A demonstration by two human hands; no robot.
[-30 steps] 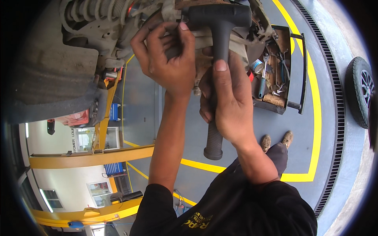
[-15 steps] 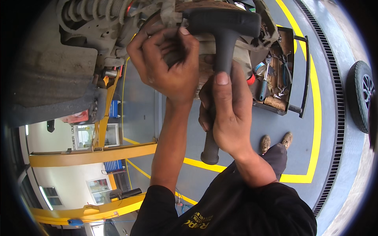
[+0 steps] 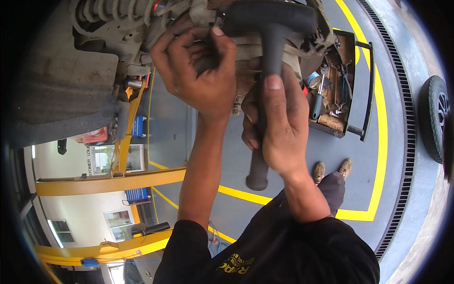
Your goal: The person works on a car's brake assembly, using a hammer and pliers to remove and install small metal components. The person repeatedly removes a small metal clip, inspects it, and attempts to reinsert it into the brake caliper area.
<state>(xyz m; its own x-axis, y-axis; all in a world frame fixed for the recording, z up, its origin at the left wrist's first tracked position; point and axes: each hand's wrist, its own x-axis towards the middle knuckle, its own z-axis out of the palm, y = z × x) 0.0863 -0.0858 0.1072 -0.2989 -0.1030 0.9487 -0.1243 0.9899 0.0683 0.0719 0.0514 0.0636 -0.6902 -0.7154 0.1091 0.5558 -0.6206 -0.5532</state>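
My right hand [image 3: 279, 118] grips a black mallet [image 3: 267, 21] by its textured handle, thumb along the shaft, head upward. The mallet head lies beside a small metal piece [image 3: 219, 21] at the car's hub assembly. My left hand [image 3: 198, 71] is curled just left of the mallet, its thumb tip on that metal piece; what lies inside the fingers is hidden. Around both hands are dirty suspension parts: a coil spring [image 3: 116, 12] at the upper left, a metal bracket [image 3: 321, 26] at the upper right and a dark liner panel [image 3: 64, 94] on the left.
An open tool tray [image 3: 345, 90] with a ratchet and other tools sits right of my right hand. A wheel [image 3: 432, 118] stands at the far right beyond a drain grate [image 3: 406, 156]. Yellow lift beams [image 3: 109, 184] cross the left. My boots [image 3: 345, 168] are on the yellow-lined floor.
The mallet has shifted slightly to the right, dipping half a second ago and rising since. My left hand has edged slightly leftward, still curled at the metal piece.
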